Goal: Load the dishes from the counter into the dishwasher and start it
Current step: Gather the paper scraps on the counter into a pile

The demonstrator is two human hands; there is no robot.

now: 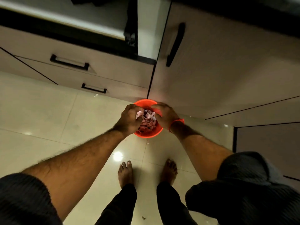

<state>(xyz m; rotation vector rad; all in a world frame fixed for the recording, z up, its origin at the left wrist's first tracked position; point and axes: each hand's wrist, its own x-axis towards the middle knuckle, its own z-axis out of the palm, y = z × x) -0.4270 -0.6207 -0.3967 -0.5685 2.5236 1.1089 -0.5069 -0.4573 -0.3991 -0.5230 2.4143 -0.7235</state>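
An orange plastic bin stands on the tiled floor against the cabinet fronts, filled with pinkish scraps and crumpled paper. Both hands reach down over it. My left hand has its fingers curled into the scraps at the bin's left side and pinches a pale piece. At the right rim, my right hand hovers over the bin with fingers bent; an orange thread circles its wrist. No dishes and no dishwasher are in view.
Drawer fronts with black handles lie to the left, a tall cabinet door with a curved black handle to the right. The dark counter edge runs above. My bare feet stand on the glossy floor below the bin.
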